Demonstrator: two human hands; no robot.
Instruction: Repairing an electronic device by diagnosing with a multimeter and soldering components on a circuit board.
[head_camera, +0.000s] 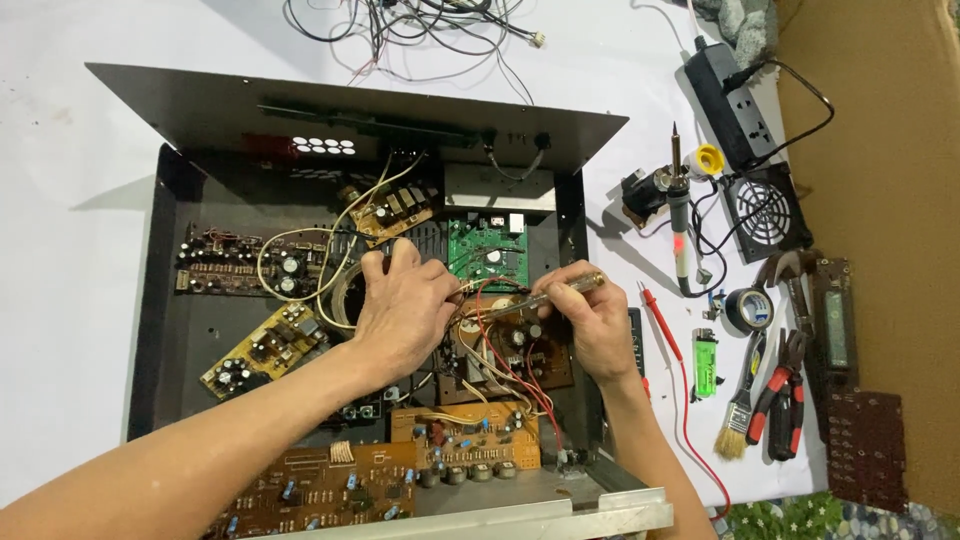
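An open black metal chassis (170, 300) lies on the white counter (60, 200), its lid tilted up along the far side, with several circuit boards inside. Both hands work near the middle of it. The left hand (400, 305) rests knuckles up, fingers curled down onto a bundle of wires (490, 350) beside a brown board (520, 350); what it pinches is hidden under the fingers. The right hand (595, 320) is closed around a slim screwdriver (555, 292) with a yellowish handle, its tip pointing left toward the left hand's fingertips — just in front of a green circuit board (487, 250).

Yellow boards lie along the chassis's left side, and a long brown board (400, 470) sits at its near edge. On the counter to the right of the chassis stand a soldering iron (678, 200) on its holder, a black power strip (730, 95) near the far right corner, a small fan grille (765, 210), a roll of black tape (748, 308), a green lighter (706, 362), a paintbrush (740, 410) and red-handled pliers (780, 400). A red test probe (660, 320) lies just beside the right wrist.
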